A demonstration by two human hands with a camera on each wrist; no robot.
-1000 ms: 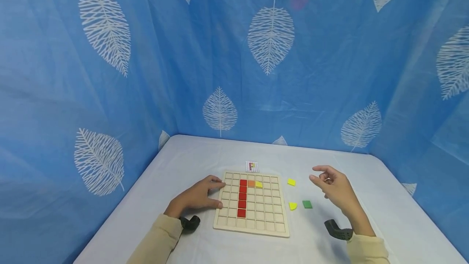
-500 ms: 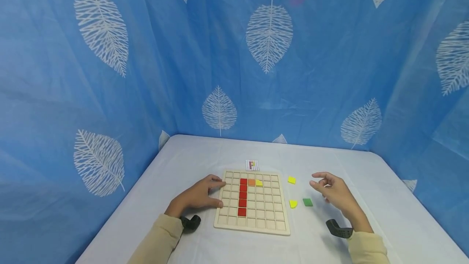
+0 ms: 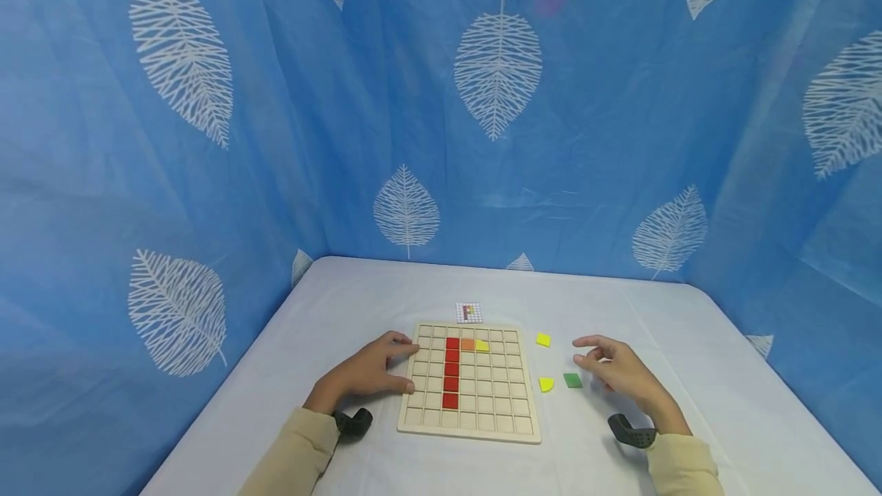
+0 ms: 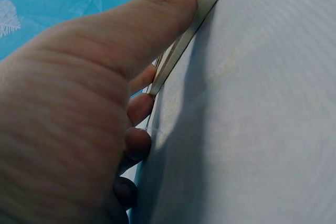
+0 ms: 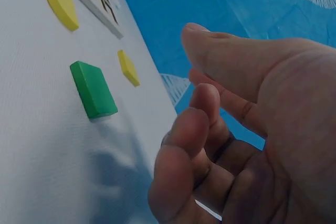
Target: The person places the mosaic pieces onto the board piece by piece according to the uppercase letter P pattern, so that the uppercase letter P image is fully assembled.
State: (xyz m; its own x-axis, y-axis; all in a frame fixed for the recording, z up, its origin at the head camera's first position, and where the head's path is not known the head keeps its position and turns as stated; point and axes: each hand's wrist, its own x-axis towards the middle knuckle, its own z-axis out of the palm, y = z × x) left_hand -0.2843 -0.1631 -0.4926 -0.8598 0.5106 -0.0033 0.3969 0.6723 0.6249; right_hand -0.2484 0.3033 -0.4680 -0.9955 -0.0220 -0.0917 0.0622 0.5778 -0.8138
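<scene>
A wooden grid board (image 3: 485, 423) lies on the table. In it sit a column of red square tiles (image 3: 451, 370), an orange tile (image 3: 468, 344) and a yellow tile (image 3: 481, 346) with a rounded corner. My left hand (image 3: 368, 368) rests thumb and forefinger, spread apart, on the board's left edge; the left wrist view shows its thumb (image 4: 157, 14) against the rim. My right hand (image 3: 623, 375) hovers right of the board, fingers loosely bent, holding nothing. Nearest to it is a green square tile (image 5: 94, 90). Two loose yellow tiles, one rounded (image 3: 547, 384) and one squarish (image 3: 543, 340), lie between it and the board.
A small printed card (image 3: 469, 313) with a coloured grid pattern lies just behind the board. White cloth covers the table (image 3: 372, 289). Blue curtain (image 3: 441, 98) with white leaf prints encloses the back and sides.
My right hand has come down and nearer to the green tile. The left hand stays at the board's edge, and the tiles keep their places. The head view has shifted slightly.
</scene>
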